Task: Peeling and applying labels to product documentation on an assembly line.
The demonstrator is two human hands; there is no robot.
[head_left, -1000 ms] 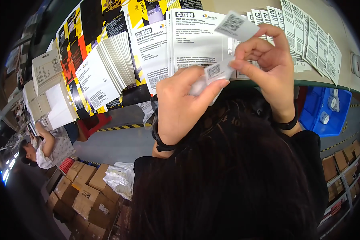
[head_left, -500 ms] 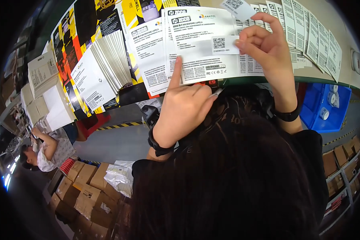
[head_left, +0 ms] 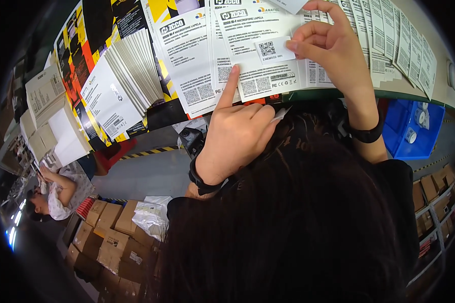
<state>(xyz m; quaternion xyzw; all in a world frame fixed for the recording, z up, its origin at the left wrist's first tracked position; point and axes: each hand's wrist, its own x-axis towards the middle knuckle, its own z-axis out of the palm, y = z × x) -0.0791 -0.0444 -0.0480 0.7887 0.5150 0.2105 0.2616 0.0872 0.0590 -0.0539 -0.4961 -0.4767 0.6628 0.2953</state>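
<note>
Clamped between the right hand's (head_left: 333, 49) thumb and fingertip, 1 white label (head_left: 273, 50) has shifted left over the white card (head_left: 252, 71), suggesting alignment; contact is unclear. The left hand's (head_left: 237, 130) index finger extends nearby, others curled, grip unclear.

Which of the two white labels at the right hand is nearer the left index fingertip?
The lower label, showing its square code, is nearer; the upper label, higher at the right hand, is cut by the picture's top edge.
</note>
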